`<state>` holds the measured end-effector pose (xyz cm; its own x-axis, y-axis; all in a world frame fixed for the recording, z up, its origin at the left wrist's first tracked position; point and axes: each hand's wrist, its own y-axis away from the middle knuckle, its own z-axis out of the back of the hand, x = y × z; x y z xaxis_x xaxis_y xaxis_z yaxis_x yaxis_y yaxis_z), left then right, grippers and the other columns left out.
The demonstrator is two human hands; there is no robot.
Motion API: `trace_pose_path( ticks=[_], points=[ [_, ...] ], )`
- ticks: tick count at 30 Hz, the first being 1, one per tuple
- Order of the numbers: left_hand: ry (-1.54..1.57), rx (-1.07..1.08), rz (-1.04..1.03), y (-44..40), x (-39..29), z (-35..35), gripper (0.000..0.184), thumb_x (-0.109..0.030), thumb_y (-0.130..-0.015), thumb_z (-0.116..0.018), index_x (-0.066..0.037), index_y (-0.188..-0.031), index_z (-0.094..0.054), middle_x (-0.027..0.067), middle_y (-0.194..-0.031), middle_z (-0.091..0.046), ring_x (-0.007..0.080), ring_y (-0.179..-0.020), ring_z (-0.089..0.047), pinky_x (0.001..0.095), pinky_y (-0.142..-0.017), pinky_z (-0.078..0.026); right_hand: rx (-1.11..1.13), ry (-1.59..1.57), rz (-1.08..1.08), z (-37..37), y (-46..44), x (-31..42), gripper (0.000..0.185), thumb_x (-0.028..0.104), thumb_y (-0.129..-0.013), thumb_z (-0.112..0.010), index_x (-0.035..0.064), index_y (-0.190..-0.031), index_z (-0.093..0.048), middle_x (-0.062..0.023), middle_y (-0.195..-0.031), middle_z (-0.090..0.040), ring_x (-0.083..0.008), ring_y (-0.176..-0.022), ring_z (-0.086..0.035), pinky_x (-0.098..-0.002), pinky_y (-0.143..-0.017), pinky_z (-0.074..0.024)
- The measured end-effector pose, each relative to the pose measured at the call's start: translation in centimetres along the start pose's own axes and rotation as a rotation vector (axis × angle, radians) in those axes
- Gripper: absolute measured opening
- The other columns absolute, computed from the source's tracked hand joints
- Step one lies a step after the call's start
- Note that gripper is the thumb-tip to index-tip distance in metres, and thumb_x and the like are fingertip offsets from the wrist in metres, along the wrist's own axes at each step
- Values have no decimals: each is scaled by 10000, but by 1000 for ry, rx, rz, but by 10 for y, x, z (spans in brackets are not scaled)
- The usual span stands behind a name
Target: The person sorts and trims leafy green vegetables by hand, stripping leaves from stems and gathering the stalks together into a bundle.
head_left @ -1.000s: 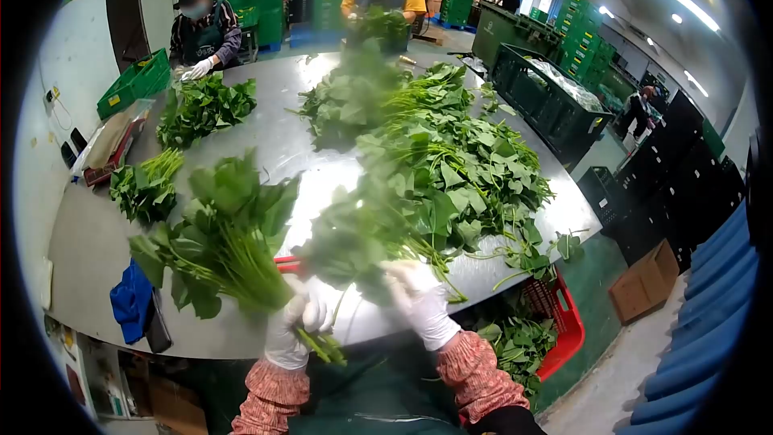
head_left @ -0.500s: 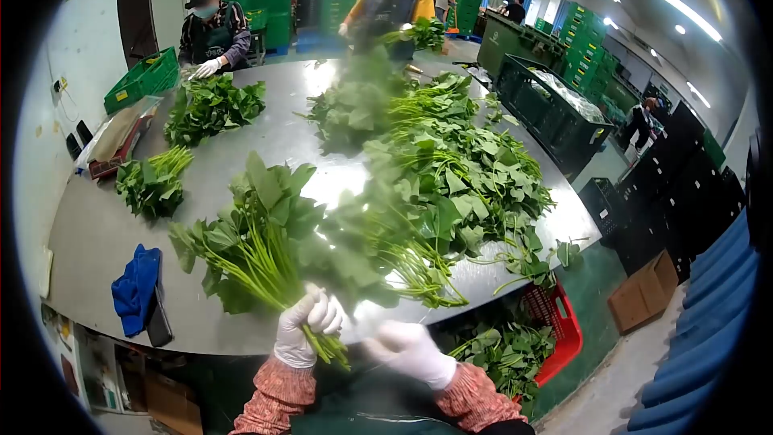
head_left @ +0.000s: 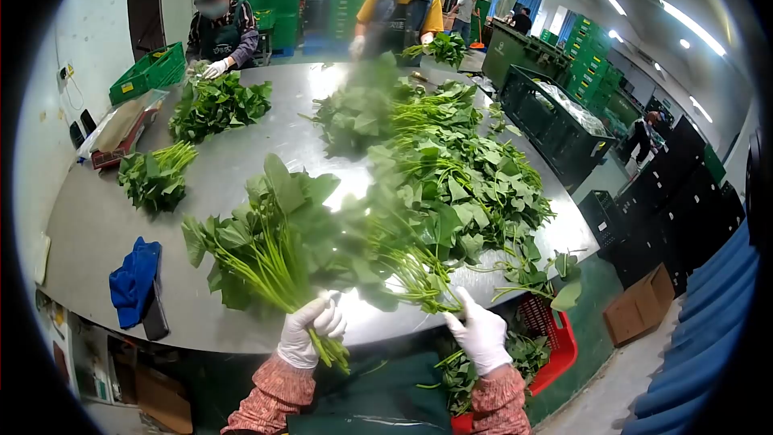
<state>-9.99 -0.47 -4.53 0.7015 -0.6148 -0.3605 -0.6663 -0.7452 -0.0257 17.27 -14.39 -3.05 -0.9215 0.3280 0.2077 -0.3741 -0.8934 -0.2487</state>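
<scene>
Stems sat inside the left hand, fingers curled round them, presumably sparing the leaves. The right hand, thumb and forefinger parted, hovered beside the heap.

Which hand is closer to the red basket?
Right. In the picture, the right hand is partly in front of the red basket; the left hand is farther left, holding a bunch of greens.

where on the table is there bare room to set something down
The table is bare between the dark slab by the blue cloth and the bunch held by the left hand, and farther back between the far-left bunch and the leafy pile. That pile crowds most of the right side.
</scene>
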Motion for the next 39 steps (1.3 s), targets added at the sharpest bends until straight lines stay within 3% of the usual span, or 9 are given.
trace_pose_path(
  ticks=[6,13,17,19,21,25,27,33,39],
  points=[
    [-12,37,-31,2,1,-6,86,-115,-962,-550,-53,-938,-604,-30,-550,-373,99,-470,-318,269,-486,-285,-75,-65,155,-57,-58,23,492,330,-801,-745,128,-1230,-614,-97,-1077,-662,-262,-904,-674,-354,-746,-543],
    [-25,-112,-50,3,-8,-12,131,-146,-1006,-493,-69,-1007,-599,-55,-537,-330,82,-458,-283,253,-467,-270,-88,-85,122,-103,-83,13,157,214,-841,-680,74,-854,-609,-138,-860,-601,-356,-768,-629,-431,-646,-517],
    [-57,-90,-88,-1,-4,1,108,-133,-997,-506,-51,-1019,-573,-59,-564,-311,69,-477,-286,244,-475,-283,-280,-642,103,-106,-93,-19,87,115,-935,-626,43,-963,-666,-44,-823,-663,-141,-613,-564,-298,-551,-461],
    [-31,-75,-118,-3,-1,7,100,-133,-986,-524,-43,-1010,-562,-59,-564,-309,64,-481,-293,241,-478,-293,-93,-1127,-323,-65,-92,-1,117,94,-953,-594,8,-949,-673,-56,-811,-690,-124,-719,-616,-265,-693,-498],
    [-29,-102,-120,-3,-1,8,88,-131,-980,-534,-49,-1010,-550,-59,-564,-317,60,-478,-293,238,-476,-295,-116,-1010,-271,-55,-91,1,123,78,-961,-583,8,-945,-682,-28,-816,-681,-91,-735,-593,-237,-702,-489],
    [-50,-147,-124,-7,-2,11,72,-128,-981,-531,-58,-987,-548,-59,-564,-328,60,-473,-299,235,-474,-291,75,-189,53,-91,-78,-5,269,351,-795,-735,122,-933,-702,-98,-858,-656,-300,-779,-662,-398,-680,-527],
    [-44,-140,-126,-9,-4,13,71,-127,-981,-531,-58,-983,-548,-59,-564,-331,61,-472,-300,234,-473,-290,-14,-21,87,-106,-74,-1,246,343,-804,-723,127,-918,-696,-81,-823,-617,-291,-758,-652,-403,-654,-524],
    [-23,-93,-139,-11,-4,23,81,-125,-988,-525,-50,-987,-556,-56,-563,-332,64,-474,-303,240,-471,-282,-81,-1044,-257,-72,-92,-5,126,109,-935,-635,1,-907,-694,-37,-825,-687,-94,-708,-610,-247,-670,-498],
    [-62,-106,-96,-12,3,24,87,-128,-990,-522,-48,-991,-558,-51,-575,-342,64,-477,-306,239,-478,-293,45,-53,364,-80,-62,-2,167,152,-847,-679,114,-1009,-658,-78,-867,-622,-288,-777,-645,-367,-663,-525]
  ],
)
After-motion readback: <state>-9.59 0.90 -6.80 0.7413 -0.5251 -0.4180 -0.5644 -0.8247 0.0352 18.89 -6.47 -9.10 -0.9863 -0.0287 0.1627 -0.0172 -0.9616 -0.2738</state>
